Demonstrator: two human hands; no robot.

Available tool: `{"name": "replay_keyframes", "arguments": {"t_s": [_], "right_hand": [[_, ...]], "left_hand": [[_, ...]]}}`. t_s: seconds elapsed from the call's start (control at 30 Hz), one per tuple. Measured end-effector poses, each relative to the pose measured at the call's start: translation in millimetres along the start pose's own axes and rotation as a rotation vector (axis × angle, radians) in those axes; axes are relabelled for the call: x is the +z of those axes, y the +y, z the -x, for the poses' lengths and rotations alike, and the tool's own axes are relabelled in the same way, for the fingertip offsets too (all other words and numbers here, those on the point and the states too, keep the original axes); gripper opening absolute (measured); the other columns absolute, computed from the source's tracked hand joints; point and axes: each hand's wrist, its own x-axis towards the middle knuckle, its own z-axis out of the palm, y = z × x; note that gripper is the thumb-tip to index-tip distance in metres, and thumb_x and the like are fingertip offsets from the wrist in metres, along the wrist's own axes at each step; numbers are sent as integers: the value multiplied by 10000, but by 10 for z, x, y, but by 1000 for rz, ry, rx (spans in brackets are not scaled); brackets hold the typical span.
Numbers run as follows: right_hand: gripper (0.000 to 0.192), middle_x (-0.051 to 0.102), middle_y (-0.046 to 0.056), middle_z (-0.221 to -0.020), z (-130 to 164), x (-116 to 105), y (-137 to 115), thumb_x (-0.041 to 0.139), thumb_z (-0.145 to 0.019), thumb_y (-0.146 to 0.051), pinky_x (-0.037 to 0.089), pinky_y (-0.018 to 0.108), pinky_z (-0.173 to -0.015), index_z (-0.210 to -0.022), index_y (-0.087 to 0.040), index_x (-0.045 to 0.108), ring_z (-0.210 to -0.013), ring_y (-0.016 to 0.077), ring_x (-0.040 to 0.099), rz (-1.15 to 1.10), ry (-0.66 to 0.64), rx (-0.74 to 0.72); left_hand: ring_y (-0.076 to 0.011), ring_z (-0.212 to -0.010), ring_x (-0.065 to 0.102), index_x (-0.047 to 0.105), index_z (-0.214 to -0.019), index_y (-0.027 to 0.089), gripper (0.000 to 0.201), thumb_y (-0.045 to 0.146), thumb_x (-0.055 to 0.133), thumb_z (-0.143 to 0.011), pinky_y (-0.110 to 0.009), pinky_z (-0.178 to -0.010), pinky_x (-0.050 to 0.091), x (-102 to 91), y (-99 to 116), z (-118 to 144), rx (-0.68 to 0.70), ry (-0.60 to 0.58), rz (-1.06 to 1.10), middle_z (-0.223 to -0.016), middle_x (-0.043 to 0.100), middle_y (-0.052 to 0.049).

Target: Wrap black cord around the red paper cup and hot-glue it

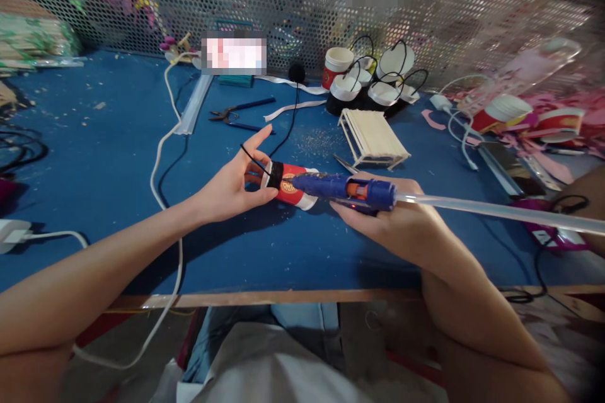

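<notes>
My left hand (234, 186) holds a small red and white paper cup (292, 186) on its side above the blue table, fingers at its black-rimmed end. A thin black wire (255, 160) loops over the index finger and thumb. My right hand (385, 214) grips a blue glue gun (347, 189) with an orange collar. Its nozzle points left and touches the cup's side. A long clear glue stick (496, 211) sticks out behind the gun to the right.
Several white cups with black wire handles (373, 79) stand at the back. A small rack of wooden sticks (373, 138) lies behind the gun. Pliers (236, 114) lie at back centre. A white cable (163, 170) crosses the blue table (94, 157). Cups and pink scraps (534, 119) crowd the right.
</notes>
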Motion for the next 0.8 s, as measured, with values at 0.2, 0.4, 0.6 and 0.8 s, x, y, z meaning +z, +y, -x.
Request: {"name": "replay_keyframes", "arguments": {"t_s": [0.2,0.4,0.6,0.8], "right_hand": [[128,585,29,-606,18,-7,1,536,-800,-300,399,299,-519,-715,-248,616,-529,158,516,23,-11,3],[147,593,25,-608,9,-11,9,513,-809,-295,414,298,-532,-734,-235,625,-548,163,528,27,-17,-66],[187,613,18,-601,-12,45,50,505,-829,-282,456,290,-575,-707,-234,638,-555,150,553,99,135,-121],[284,595,12,-558,25,19,120,426,-869,-200,412,268,-535,-744,-236,678,-551,147,548,393,144,-441]], "left_hand": [[-154,-844,583,130,-1444,291,948,222,722,-706,-310,-759,518,-1,7,1,-8,-9,-15,-1145,525,-91],[-157,-845,585,133,-1445,277,955,209,724,-699,-321,-770,519,3,16,1,-7,-12,-22,-1150,530,-93],[-140,-842,574,154,-1436,312,918,164,694,-709,-297,-764,518,10,18,3,52,-23,-50,-1128,524,-69],[-144,-872,557,144,-1433,336,902,149,671,-725,-296,-771,518,0,19,8,81,-54,-98,-1131,501,-65]]}}
